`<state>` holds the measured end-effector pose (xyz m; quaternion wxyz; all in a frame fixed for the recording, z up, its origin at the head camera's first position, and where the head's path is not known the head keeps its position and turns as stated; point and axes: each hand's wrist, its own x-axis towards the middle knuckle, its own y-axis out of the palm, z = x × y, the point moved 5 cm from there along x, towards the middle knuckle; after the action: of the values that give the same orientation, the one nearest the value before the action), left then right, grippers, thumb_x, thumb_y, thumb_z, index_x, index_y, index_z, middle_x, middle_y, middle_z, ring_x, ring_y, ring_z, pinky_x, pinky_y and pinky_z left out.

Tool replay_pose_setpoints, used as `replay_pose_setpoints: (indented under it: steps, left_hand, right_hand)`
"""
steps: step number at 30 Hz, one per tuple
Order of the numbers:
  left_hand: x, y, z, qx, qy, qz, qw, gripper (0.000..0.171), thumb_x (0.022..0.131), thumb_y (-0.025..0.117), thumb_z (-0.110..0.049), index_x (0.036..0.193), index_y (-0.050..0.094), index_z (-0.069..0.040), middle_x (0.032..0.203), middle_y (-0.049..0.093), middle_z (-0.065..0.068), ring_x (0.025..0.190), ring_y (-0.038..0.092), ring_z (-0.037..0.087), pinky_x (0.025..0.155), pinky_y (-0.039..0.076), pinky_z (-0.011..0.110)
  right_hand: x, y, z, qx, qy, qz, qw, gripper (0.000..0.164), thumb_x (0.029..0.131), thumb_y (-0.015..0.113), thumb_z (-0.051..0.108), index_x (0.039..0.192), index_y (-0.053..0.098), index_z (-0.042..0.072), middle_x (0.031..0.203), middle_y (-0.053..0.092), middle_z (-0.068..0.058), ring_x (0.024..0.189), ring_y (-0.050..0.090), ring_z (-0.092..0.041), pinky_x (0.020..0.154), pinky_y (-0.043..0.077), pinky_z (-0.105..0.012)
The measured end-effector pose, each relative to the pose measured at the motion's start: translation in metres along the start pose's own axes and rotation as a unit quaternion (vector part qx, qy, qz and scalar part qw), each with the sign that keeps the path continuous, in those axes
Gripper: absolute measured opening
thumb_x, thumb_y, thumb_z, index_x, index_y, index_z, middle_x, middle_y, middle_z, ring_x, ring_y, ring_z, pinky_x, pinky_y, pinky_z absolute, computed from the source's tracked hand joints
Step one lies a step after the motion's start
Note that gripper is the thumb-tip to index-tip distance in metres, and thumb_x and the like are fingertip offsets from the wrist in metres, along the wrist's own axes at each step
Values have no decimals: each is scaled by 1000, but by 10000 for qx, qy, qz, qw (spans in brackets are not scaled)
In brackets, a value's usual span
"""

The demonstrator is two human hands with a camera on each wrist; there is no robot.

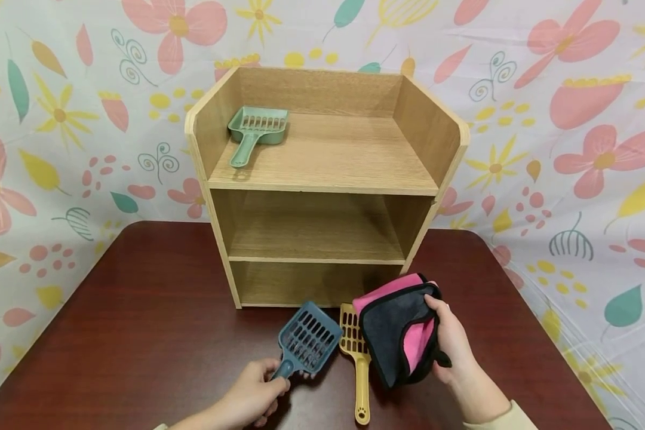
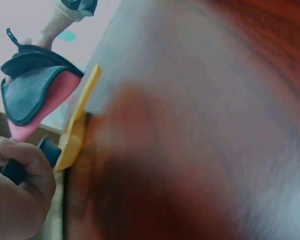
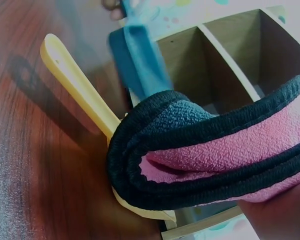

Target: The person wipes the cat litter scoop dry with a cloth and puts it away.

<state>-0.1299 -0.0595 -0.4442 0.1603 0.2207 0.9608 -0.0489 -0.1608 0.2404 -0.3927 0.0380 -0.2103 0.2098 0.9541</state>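
Note:
My left hand [image 1: 255, 391] grips the handle of a blue slotted litter scoop [image 1: 310, 337], its head tilted up above the table. A folded cloth [image 1: 400, 334], pink on one face and dark grey on the other with black edging, is held in my right hand [image 1: 454, 340]. Between the two lies a yellow litter scoop [image 1: 362, 370] on the table, its handle toward me; the cloth covers part of its head. In the right wrist view the folded cloth [image 3: 215, 150] hides most of the right hand. The left wrist view shows fingers curled round the blue handle [image 2: 50, 150].
A wooden shelf unit [image 1: 322, 190] stands at the back of the dark red table [image 1: 140, 334]. On its top board, at the left, a green litter scoop [image 1: 258, 128] rests in a green tray [image 1: 274, 137]. A flower-patterned curtain [image 1: 575, 179] hangs behind.

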Motion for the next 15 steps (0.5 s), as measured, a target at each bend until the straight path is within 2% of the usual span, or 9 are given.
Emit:
replay_pose_setpoints:
  steps: [2,4,6,9,12,15]
  left_hand:
    - [-3,-4,-10,457,361,-21,9983,20,86,56,-9,99,53,6,51,42,-4,37,35,3,33,30,18]
    - [-4,-9,-21,930,774,-172,9925,21,87,59,-10,101,56,5,54,46,-4,38,37,1,33,32,18]
    - [-4,-14,-32,1476,1213,-435,9806,16,86,62,-10,99,61,0,59,50,-4,41,40,-1,36,35,18]
    - [-2,-19,-43,2084,1655,-728,9612,14,84,64,-9,98,65,-6,66,55,-5,48,43,-2,43,40,18]
    - [-1,-20,-49,2465,1917,-810,9466,14,83,65,-9,97,66,-11,70,57,-8,55,46,-3,51,43,18]
    - [-1,-18,-51,2546,2083,-677,9419,15,84,64,-9,99,66,-11,70,56,-9,56,46,-3,52,43,19]
  right_hand:
    - [0,2,0,-8,-58,135,9999,33,98,38,49,129,39,36,104,62,21,93,58,1,87,46,-17]
    - [-1,3,0,20,-76,290,9995,29,99,38,48,125,44,36,102,64,19,91,60,0,85,48,-18]
    - [-2,6,0,126,-32,529,9985,26,99,37,47,118,51,35,98,67,16,88,62,-2,83,49,-18]
    - [-4,11,0,362,118,1024,9940,29,100,35,44,108,59,31,93,69,13,86,64,-4,81,50,-19]
    - [-6,15,0,578,237,1445,9875,33,101,33,42,104,62,28,93,70,11,86,65,-5,81,51,-20]
    - [-7,17,1,663,317,1663,9833,36,102,31,42,103,64,25,93,71,9,87,65,-6,82,51,-21]
